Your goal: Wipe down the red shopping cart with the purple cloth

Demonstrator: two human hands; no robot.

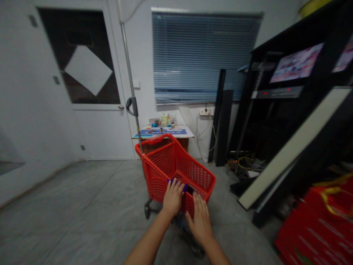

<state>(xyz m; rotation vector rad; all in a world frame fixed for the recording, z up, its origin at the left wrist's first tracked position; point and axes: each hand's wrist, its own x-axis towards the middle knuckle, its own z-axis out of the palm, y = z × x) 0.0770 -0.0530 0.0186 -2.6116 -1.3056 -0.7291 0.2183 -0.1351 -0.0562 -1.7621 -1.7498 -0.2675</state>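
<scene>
A red plastic shopping cart (193,167) stands on the floor in front of me, its near end toward me. My left hand (173,198) lies over the cart's near rim, fingers stretched out on a purple item (185,187) whose kind I cannot make out. Something small and dark (190,190) shows beside it at the rim. To the right, my right hand (200,220) is at the outside of the near end wall, fingers extended and thumb apart, with nothing visible in it. My palms are turned away from view.
A long metal pole with a grey handle (132,106) rises at the cart's far left corner. Behind stands a small table (190,133) with little items. Leaning panels (298,147), cables (245,162) and a dark rack are at right, red bags or boxes (317,221) at lower right. A white door (102,132) is at left.
</scene>
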